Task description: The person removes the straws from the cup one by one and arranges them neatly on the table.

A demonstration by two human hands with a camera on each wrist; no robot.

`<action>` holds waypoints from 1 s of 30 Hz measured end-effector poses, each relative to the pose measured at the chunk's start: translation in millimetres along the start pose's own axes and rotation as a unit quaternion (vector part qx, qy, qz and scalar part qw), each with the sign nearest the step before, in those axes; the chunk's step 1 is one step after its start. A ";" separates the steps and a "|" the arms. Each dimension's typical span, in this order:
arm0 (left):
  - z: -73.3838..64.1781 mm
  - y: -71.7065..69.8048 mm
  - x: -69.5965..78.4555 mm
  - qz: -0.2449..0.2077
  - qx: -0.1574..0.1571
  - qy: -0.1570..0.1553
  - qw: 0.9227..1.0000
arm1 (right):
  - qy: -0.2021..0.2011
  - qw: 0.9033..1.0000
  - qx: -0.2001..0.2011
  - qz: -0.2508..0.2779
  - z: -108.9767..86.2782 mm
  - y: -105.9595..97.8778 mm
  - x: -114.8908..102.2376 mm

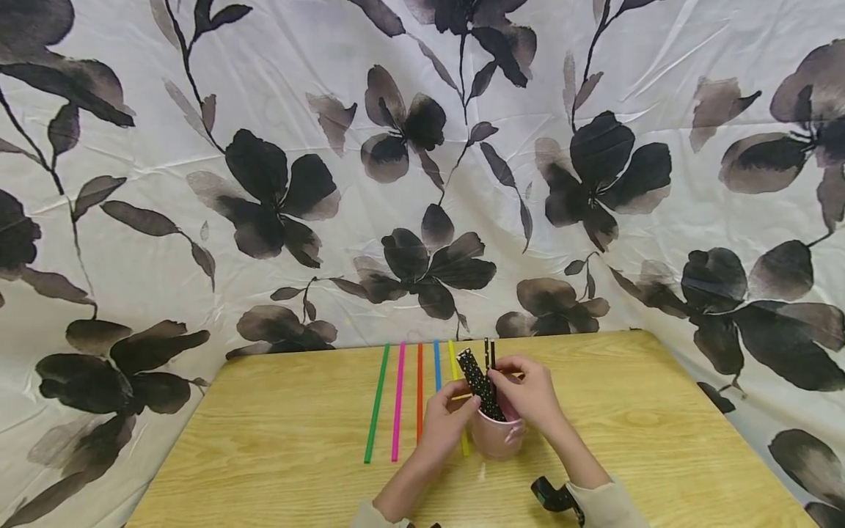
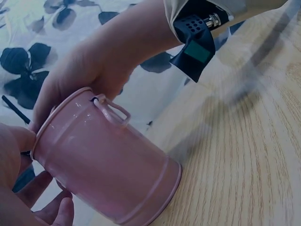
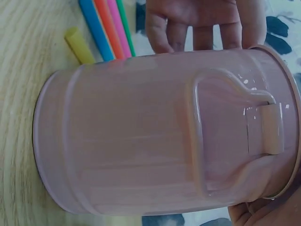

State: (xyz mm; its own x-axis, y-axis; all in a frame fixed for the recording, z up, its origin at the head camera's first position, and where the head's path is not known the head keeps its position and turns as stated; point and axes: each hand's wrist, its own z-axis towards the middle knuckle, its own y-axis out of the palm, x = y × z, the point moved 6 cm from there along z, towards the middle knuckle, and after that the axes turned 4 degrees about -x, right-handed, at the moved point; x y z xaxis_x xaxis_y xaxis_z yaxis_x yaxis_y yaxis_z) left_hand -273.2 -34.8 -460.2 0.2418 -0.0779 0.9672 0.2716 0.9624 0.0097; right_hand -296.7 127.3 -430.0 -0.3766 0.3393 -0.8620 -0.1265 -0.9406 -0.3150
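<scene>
A pink metal pail (image 1: 496,438) with a wire handle (image 2: 113,113) stands upright on the table. Out of it leans a flat black strip (image 1: 480,385) with pale speckles, slanting to the left. My left hand (image 1: 450,422) is at the pail's left rim, with thumb and fingers pinching the strip's edge. Two thin black sticks (image 1: 490,352) rise beside the strip; my right hand (image 1: 528,389) pinches them above the right rim. The lower ends of strip and sticks are hidden inside the pail.
Left of the pail lie a green straw (image 1: 377,403), a pink straw (image 1: 398,402), an orange straw (image 1: 419,392), a blue straw (image 1: 437,365) and a yellow straw (image 1: 452,359), roughly parallel. A flower-patterned cloth (image 1: 422,183) hangs behind the wooden table (image 1: 284,418).
</scene>
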 end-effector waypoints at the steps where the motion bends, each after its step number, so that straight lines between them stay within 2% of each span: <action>1: 0.2 0.5 0.4 -0.002 -0.001 0.001 1.000 | -0.001 1.000 -0.001 -0.001 -0.2 -0.7 -0.9; 5: 3.4 2.4 -9.6 -0.006 -0.007 -0.005 1.000 | -0.006 1.000 -0.001 -0.023 3.4 -6.5 -8.8; 8: 5.0 3.5 -14.7 -0.007 -0.012 -0.006 1.000 | -0.026 0.999 -0.006 -0.025 13.3 -11.9 -22.9; 15: 4.7 7.2 -20.5 -0.019 -0.042 -0.022 0.999 | -0.081 0.995 -0.034 0.041 44.1 -30.2 -69.9; 21: 3.2 6.9 -20.3 -0.013 -0.050 -0.017 0.999 | -0.089 0.993 -0.016 0.080 67.7 -55.2 -100.5; 25: 2.6 6.4 -20.4 -0.012 -0.050 -0.021 0.998 | -0.089 0.993 0.004 0.076 83.1 -66.3 -95.5; 30: 1.7 5.0 -22.9 -0.003 -0.049 -0.030 0.998 | -0.052 0.997 0.001 0.052 98.0 -66.2 -59.6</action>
State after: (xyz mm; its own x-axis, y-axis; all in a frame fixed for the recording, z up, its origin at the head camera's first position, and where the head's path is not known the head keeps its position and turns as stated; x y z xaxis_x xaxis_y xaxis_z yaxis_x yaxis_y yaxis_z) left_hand -279.0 -27.8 -481.8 0.1837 -0.0644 0.9809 0.3641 0.9313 -0.0070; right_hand -355.9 168.4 -318.9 -0.4809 0.2368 -0.8442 -0.0832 -0.9708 -0.2249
